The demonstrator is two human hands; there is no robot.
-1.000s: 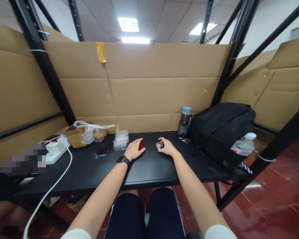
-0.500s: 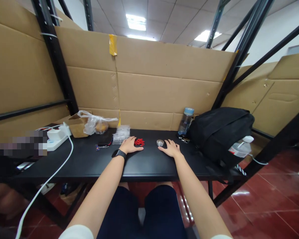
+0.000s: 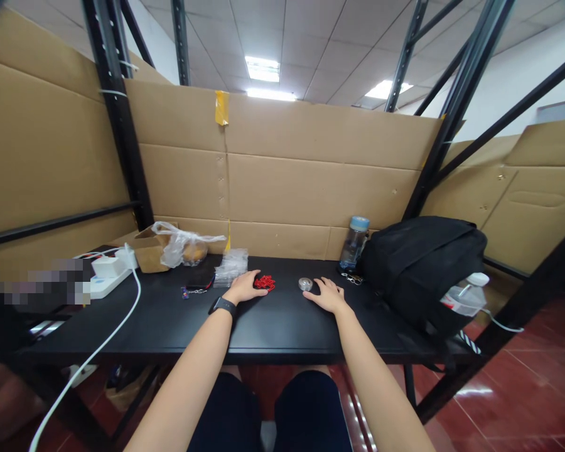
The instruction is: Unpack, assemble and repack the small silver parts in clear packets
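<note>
Resting on the black table [image 3: 273, 326], my left hand [image 3: 242, 287] is open, thumb and fingers apart. It lies beside a small pile of red pieces [image 3: 265, 283], too small for me to name. Behind that hand is a stack of clear plastic bags or packets [image 3: 231, 266]. My right hand [image 3: 328, 295] is also open on the table, with its fingers spread. A small round, clear container [image 3: 305, 284] sits just left of its thumb. What the container holds, if anything, I cannot make out.
A black backpack [image 3: 419, 263] and a blue-capped bottle [image 3: 355, 242] stand on the right. At left are a power strip [image 3: 110, 279] with a white cable, a cardboard box [image 3: 151, 251], a plastic bag [image 3: 179, 246] and a black pouch [image 3: 201, 277]. Cardboard panels [image 3: 282, 188] wall the back.
The camera view has tilted up, so the scene sits lower in the picture. Both hands stay open on the table beside the red pieces and the round container.
</note>
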